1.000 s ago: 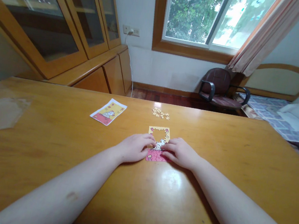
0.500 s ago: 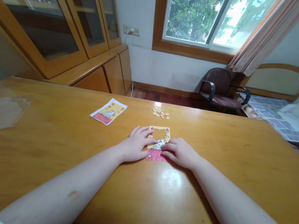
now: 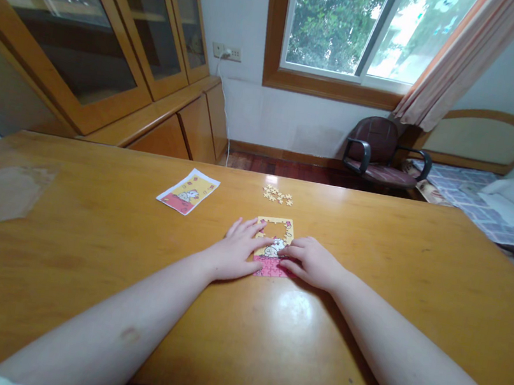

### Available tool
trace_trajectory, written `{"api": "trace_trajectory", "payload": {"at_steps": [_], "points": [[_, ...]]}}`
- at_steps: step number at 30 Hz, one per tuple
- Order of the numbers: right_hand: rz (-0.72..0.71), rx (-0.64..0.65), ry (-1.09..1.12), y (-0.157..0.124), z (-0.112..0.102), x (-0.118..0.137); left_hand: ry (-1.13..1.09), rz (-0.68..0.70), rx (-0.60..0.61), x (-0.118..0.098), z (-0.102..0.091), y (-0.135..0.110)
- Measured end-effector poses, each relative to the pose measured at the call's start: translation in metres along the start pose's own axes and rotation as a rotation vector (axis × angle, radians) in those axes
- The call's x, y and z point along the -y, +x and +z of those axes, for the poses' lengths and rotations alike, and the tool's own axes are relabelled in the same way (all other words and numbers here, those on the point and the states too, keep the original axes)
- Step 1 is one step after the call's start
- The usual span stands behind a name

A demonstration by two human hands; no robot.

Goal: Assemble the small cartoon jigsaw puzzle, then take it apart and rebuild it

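Note:
A jigsaw puzzle (image 3: pixel 273 268) lies on the wooden table in front of me, pink along its near side and yellow above, with a white cartoon animal in the middle. An unfilled gap shows the table inside its upper part. My left hand (image 3: pixel 239 252) rests with spread fingers over the puzzle's left edge, its thumb on the pink part. From the other side my right hand (image 3: pixel 313 262) touches the puzzle's right edge, fingers stretched out and thumb apart. Neither hand visibly grips a piece. Just beyond the puzzle is a small pile of loose puzzle pieces (image 3: pixel 278 195).
A picture sheet (image 3: pixel 188 192) with the same design lies to the left on the table (image 3: pixel 102 221). Farther left is a clear plastic bag (image 3: pixel 5 193). Past the table stand a glass-door cabinet (image 3: pixel 157 84), an office chair (image 3: pixel 374 146) and a bed (image 3: pixel 462 178).
My left thumb has slid a little to the right, farther onto the pink part. My right hand stays almost still, and the loose pieces lie as before.

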State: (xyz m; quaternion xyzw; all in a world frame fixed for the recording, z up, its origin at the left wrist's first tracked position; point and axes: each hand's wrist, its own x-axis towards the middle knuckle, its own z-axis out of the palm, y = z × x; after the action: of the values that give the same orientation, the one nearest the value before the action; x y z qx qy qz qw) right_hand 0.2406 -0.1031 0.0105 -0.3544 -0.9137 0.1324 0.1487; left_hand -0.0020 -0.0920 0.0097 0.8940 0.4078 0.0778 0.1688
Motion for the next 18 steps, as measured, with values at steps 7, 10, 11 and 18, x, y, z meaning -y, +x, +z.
{"api": "trace_trajectory", "payload": {"at_steps": [7, 10, 11, 18], "points": [[0.079, -0.048, -0.089, 0.0007, -0.0009, 0.0023, -0.006, -0.002, -0.009, -0.0001, 0.0005, -0.0001], [0.122, -0.049, -0.117, 0.0007, -0.0023, 0.0035, -0.004, -0.010, 0.001, -0.0015, -0.0006, 0.0000], [0.128, -0.043, -0.118, 0.0007, -0.0026, 0.0038, -0.003, -0.012, 0.003, -0.0018, -0.0009, 0.0001], [0.133, -0.017, -0.111, 0.0007, -0.0024, 0.0043, -0.003, 0.000, -0.013, -0.0008, -0.0001, 0.0001]]}}
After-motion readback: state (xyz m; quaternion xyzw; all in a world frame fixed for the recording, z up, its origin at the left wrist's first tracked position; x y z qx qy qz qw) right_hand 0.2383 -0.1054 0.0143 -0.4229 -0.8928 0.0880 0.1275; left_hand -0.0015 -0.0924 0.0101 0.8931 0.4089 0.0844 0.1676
